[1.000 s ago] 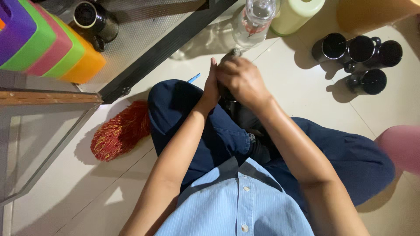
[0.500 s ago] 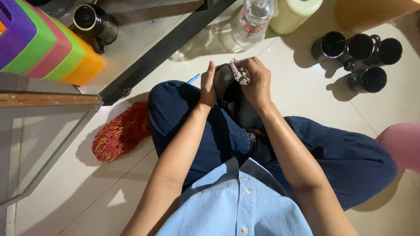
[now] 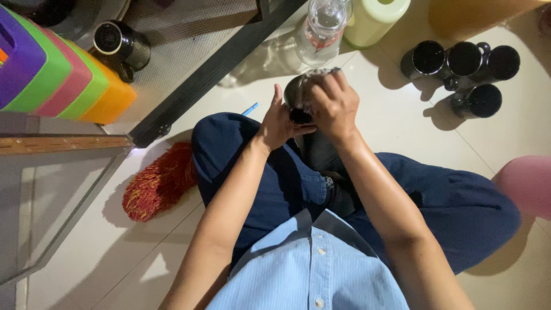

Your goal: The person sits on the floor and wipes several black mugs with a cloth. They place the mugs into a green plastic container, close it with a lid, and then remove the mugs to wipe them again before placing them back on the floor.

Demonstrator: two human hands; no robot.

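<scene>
Head view shows the left hand (image 3: 277,123) gripping a black mug (image 3: 298,100) from the side. The right hand (image 3: 334,104) closes over its top, holding something I cannot identify. 3 more black mugs (image 3: 465,60) stand nearby on the floor (image 3: 390,115).

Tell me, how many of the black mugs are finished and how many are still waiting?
One black mug is in hand: the left hand steadies it and the right hand rubs it with something greyish. Four black mugs stand grouped on the floor to the right and another mug sits on the mesh rack. The picture does not show which of these are done.
</scene>
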